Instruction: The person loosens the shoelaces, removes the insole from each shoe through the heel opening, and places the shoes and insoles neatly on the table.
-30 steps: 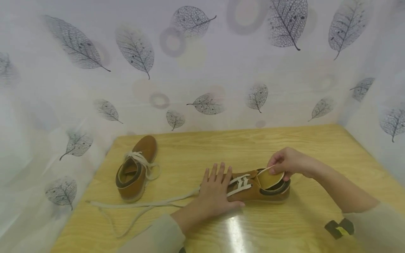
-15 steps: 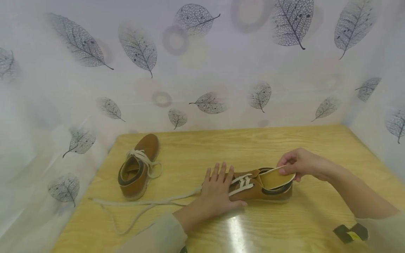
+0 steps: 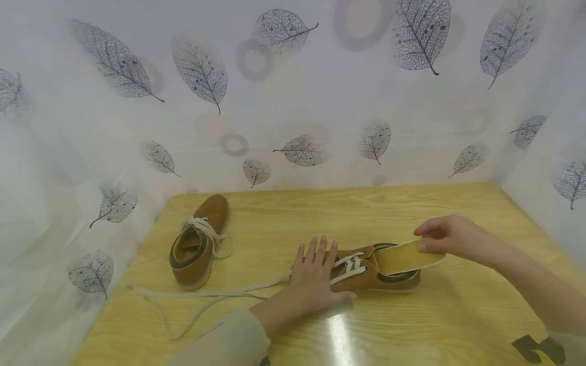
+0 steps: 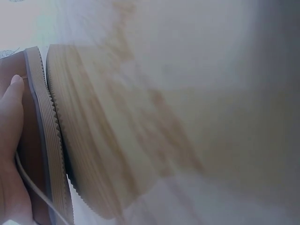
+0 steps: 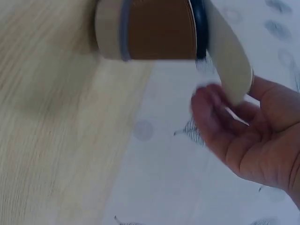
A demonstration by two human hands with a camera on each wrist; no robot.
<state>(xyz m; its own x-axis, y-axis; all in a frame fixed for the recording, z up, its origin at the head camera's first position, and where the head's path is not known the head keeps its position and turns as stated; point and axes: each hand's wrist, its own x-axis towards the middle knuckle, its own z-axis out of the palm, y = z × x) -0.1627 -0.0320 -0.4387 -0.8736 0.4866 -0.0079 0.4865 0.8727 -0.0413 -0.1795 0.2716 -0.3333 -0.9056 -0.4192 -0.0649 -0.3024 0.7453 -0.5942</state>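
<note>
A brown lace-up shoe (image 3: pixel 364 279) lies with its heel to the right, its opening edged in dark trim. Across its front part rests my left hand (image 3: pixel 311 279), fingers straight and spread; the left wrist view shows the thumb (image 4: pixel 15 91) along the shoe's side. A tan insole (image 3: pixel 403 258) slopes up out of the opening, its heel end beyond the back of the shoe and its front end hidden inside. My right hand (image 3: pixel 450 236) pinches that raised end between thumb and fingers. The pale underside of the insole shows in the right wrist view.
The matching brown shoe (image 3: pixel 196 269), its white lace tied in a bow, stands at the left of the wooden table (image 3: pixel 284 213). Loose white laces (image 3: pixel 192 293) trail left from the held shoe. A leaf-printed curtain (image 3: pixel 320 91) encloses the back and sides.
My right hand has moved right, drawing the insole further out of the shoe's opening. The left hand and both shoes have stayed in place.
</note>
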